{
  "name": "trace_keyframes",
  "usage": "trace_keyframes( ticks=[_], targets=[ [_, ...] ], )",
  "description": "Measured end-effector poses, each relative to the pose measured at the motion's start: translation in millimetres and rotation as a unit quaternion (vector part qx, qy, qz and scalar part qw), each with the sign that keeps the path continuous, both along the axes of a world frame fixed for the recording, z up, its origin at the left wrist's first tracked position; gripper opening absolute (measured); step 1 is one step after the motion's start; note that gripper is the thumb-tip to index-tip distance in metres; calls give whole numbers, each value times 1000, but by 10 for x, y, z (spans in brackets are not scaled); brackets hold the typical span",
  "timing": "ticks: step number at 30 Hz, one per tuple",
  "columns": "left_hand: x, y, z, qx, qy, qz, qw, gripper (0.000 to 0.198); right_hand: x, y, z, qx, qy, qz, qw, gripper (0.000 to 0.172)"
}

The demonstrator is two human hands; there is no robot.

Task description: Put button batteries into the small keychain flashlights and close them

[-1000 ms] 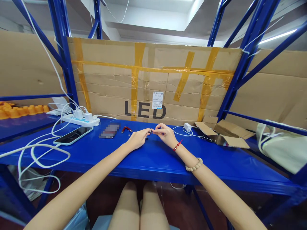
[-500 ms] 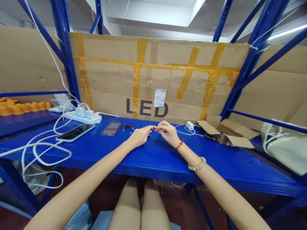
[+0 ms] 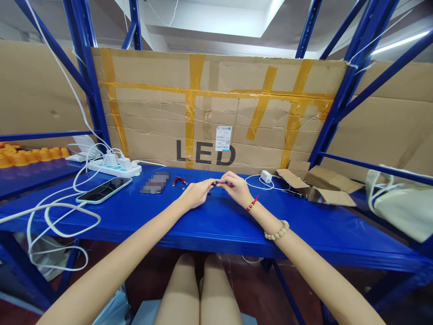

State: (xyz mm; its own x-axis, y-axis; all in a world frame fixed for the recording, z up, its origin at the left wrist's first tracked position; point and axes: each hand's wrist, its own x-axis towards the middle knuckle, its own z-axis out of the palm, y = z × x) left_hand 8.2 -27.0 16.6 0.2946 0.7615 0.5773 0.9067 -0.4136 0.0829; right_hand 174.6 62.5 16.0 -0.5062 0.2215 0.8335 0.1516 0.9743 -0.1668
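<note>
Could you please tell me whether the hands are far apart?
No, the left hand and right hand are close together at a small dark piece.

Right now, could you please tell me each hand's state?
Left hand: closed on a small dark piece.
Right hand: closed, apparently pinching at that piece.

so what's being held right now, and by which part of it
A small dark piece, pinched where the left hand and right hand meet; too small to tell by which part.
</note>
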Motion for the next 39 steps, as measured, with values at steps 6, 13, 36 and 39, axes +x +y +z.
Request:
trace_keyframes(
  ticks=[6,13,36,39],
  targets=[
    [31,-29,16,-12,-13,-3,1000,31,27,2,27,-1,-11,3,1000,17],
    [45,-25,-11,-50,23,19,998,26,71,22,34,4,-26,5,1000,25],
    [12,39,-84,-56,35,-1,998,21,42,71,-25,-65,-42,30,997,31],
    [17,36,-83,-48,37,-1,998,22,30,66,-32,-76,-33,29,996,32]
  ],
)
